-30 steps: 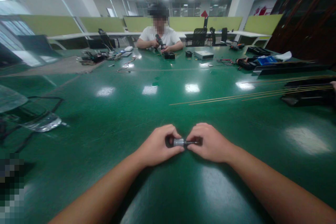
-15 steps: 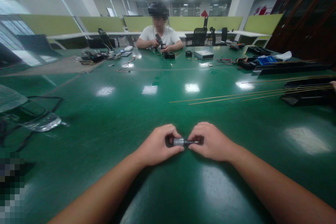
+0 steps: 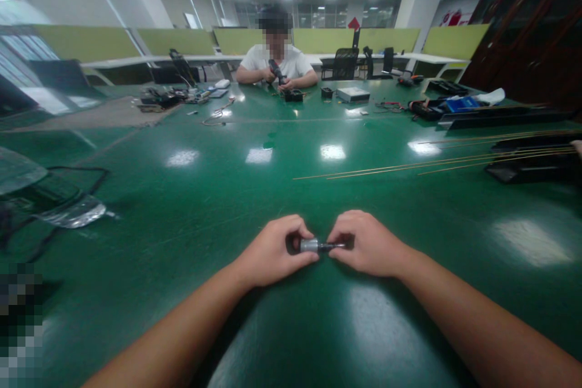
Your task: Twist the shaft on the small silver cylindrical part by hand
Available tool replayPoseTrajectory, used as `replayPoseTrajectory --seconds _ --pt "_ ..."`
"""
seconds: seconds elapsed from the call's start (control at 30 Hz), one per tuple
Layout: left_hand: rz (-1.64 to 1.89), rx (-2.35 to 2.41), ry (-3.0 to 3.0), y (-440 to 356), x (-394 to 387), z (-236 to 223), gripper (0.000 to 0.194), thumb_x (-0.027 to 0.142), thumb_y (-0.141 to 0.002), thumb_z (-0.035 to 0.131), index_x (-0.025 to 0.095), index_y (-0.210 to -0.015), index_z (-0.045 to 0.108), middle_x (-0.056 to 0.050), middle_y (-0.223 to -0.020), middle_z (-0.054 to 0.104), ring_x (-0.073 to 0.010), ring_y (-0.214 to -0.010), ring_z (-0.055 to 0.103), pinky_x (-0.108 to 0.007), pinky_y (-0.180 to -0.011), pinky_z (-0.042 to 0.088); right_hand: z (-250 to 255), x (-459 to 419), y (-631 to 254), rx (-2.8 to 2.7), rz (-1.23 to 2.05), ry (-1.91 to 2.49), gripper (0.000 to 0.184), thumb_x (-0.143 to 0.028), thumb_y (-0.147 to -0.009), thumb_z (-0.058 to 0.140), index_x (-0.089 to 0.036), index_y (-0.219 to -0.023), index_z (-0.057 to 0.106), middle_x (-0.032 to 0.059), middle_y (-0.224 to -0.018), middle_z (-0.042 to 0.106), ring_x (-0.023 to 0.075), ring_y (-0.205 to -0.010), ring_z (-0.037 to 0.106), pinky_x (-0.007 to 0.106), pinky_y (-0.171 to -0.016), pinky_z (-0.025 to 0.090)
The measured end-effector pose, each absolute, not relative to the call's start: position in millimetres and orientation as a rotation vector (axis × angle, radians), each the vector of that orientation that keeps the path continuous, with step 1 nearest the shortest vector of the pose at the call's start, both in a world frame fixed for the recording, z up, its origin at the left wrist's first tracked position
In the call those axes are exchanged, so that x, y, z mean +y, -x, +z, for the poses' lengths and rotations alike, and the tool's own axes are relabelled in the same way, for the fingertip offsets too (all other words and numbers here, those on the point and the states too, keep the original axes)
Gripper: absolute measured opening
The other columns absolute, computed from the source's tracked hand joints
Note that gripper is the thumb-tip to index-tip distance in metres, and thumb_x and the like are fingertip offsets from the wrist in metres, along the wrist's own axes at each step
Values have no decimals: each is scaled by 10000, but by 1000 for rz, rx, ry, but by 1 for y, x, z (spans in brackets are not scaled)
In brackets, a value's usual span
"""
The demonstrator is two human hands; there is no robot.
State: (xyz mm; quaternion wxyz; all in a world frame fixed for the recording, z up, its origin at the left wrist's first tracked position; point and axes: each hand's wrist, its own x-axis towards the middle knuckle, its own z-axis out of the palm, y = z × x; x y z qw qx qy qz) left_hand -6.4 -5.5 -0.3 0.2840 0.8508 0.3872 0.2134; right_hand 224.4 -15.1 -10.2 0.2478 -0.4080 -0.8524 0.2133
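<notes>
In the head view, my left hand [image 3: 277, 251] is closed on a small silver cylinder with a thin dark shaft [image 3: 310, 245], its thumb below and its fingers above the wide silver part. The shaft points right, toward my right hand [image 3: 366, 244]. That hand's thumb and fingers are pinched around the shaft's right part, and a shiny tip shows inside the curl of the fingers. The piece lies level, just over the green tabletop [image 3: 295, 339]. My left palm hides the cylinder's far left end.
Thin brass-coloured rods [image 3: 386, 170] stretch in from dark trays [image 3: 522, 170] at the right, where a bit of another hand shows. A clear plastic bottle [image 3: 68, 206] lies at the left. Across the table a person [image 3: 278, 66] holds a power drill [image 3: 276, 71] over a small black box.
My right hand has shifted very slightly to the right and away from me along the shaft. My left hand and the silver cylinder look unmoved.
</notes>
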Motion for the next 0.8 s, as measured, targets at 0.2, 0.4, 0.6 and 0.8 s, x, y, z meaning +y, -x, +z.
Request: replayPoseTrajectory --seconds 0.2,0.4,0.6,0.8 --pt "574 1036 -2279 6 -6 0 158 236 -770 737 167 -844 615 -8 -834 616 -161 -772 578 -264 -699 418 -8 -14 -227 -2327 614 1129 55 -205 -739 736 -193 -790 722 1 -725 659 145 -707 568 279 -722 403" --pt "573 1034 -2271 8 -6 -1 169 254 -774 735 170 -853 611 -9 -847 620 -161 -775 579 -264 -701 425 -6 -13 -228 -2326 649 1134 53 -193 -732 739 -184 -782 725 1 -707 651 134 -676 565 265 -689 406" --pt "578 1027 -2278 8 -6 0 167 270 -780 729 172 -851 615 -14 -848 630 -164 -773 581 -267 -699 427 -3 -13 -231 -2322 681 1141 66 -170 -725 731 -180 -790 731 2 -711 652 130 -665 573 252 -659 415" --pt "568 1027 -2285 8 -5 -1 173 272 -783 728 172 -857 608 -16 -844 623 -165 -772 573 -268 -701 427 -3 -13 -232 -2323 703 1149 73 -161 -719 731 -177 -790 738 8 -718 658 128 -656 575 245 -636 417"
